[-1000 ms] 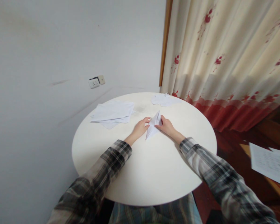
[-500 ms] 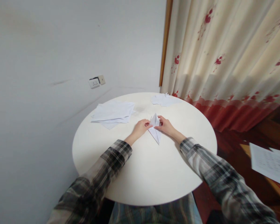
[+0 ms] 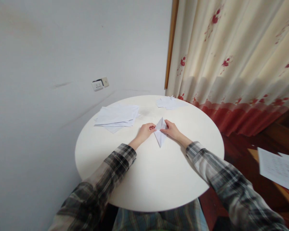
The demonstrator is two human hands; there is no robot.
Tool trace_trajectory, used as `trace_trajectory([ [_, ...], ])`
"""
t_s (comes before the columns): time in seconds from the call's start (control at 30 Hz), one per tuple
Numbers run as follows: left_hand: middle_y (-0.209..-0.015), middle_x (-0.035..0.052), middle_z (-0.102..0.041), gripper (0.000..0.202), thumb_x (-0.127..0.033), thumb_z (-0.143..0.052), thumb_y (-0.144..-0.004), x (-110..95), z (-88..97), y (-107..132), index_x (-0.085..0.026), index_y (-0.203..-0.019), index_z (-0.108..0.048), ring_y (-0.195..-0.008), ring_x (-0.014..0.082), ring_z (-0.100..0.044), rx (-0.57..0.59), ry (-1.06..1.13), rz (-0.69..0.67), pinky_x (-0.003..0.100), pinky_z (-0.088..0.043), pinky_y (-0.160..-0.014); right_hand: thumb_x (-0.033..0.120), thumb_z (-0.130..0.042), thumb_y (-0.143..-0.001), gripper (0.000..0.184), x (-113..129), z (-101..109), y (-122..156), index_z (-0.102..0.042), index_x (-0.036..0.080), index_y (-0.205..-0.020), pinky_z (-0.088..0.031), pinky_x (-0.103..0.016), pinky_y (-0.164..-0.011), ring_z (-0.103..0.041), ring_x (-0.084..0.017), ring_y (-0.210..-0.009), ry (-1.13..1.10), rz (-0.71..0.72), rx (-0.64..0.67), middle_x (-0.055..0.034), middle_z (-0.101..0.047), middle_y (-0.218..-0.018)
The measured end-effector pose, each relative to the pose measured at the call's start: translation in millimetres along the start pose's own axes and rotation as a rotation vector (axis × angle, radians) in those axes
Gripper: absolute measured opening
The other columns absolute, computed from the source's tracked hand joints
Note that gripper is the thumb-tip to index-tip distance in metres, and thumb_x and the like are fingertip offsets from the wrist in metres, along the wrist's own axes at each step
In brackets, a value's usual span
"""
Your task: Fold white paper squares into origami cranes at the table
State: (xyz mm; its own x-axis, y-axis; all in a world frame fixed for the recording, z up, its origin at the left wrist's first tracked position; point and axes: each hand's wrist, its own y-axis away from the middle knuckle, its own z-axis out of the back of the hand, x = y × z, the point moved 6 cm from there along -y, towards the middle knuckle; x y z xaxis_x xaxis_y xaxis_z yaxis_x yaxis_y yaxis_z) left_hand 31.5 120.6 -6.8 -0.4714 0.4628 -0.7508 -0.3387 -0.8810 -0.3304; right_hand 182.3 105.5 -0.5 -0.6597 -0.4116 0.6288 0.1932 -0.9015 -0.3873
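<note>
A piece of folded white paper (image 3: pixel 161 136) in a narrow diamond shape is held just over the middle of the round table, one point towards me and one away. My left hand (image 3: pixel 146 131) pinches its left corner, fingers curled and thumb along the edge. On the other side, my right hand (image 3: pixel 171 129) grips the right edge between thumb and fingers. A crease runs down the middle of the near half. The fingertips behind the paper are partly hidden.
The white round table (image 3: pixel 144 179) carries a stack of white sheets (image 3: pixel 118 115) at the back left. More paper pieces (image 3: pixel 170 102) lie at the far edge. Written sheets (image 3: pixel 276 170) rest on a lower surface at right. A wall socket (image 3: pixel 97 85) is at left, a curtain (image 3: pixel 226 64) behind.
The folded paper has turned slightly, its near point swinging a little to the left and its far point to the right. Both hands keep their hold in nearly the same place.
</note>
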Motion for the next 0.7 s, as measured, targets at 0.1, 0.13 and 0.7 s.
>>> trace_trajectory([
  [0.1, -0.069, 0.0008, -0.064, 0.013, -0.027, -0.062, -0.069, -0.1, 0.1, 0.1, -0.015, -0.074, -0.064, -0.066, 0.0143, -0.058, -0.006, -0.022, -0.007, 0.023, -0.043, -0.063, 0.027, -0.062, -0.065, 0.029, -0.1, -1.4, 0.2, -0.056, 0.014, -0.09, -0.032, -0.021, -0.056, -0.039, -0.01, -0.06, -0.014, 0.009, 0.022, 0.0027, -0.054, -0.073],
  [0.13, -0.068, 0.0008, -0.064, 0.015, -0.03, -0.061, -0.071, -1.0, 0.2, 0.3, -0.015, -0.072, -0.065, -0.066, 0.0144, -0.058, -0.005, -0.041, -0.018, 0.023, -0.042, -0.062, 0.028, -0.062, -0.065, 0.029, 0.3, -2.1, 0.5, -0.056, 0.014, -0.09, -0.031, -0.021, -0.056, -0.039, -0.01, -0.059, -0.015, 0.012, 0.033, 0.0029, -0.054, -0.072],
  [0.7, -0.077, 0.0031, -0.068, 0.014, -0.027, -0.056, -0.08, -48.9, 10.4, 20.3, -0.017, -0.078, -0.066, -0.076, 0.0148, -0.058, -0.27, -0.242, -0.502, 0.028, -0.046, -0.072, 0.015, -0.056, -0.073, 0.031, 24.3, -6.4, 7.3, -0.053, 0.017, -0.104, -0.039, -0.025, -0.076, -0.056, -0.015, -0.081, 0.128, 0.211, 0.067, -0.0045, -0.063, -0.091],
])
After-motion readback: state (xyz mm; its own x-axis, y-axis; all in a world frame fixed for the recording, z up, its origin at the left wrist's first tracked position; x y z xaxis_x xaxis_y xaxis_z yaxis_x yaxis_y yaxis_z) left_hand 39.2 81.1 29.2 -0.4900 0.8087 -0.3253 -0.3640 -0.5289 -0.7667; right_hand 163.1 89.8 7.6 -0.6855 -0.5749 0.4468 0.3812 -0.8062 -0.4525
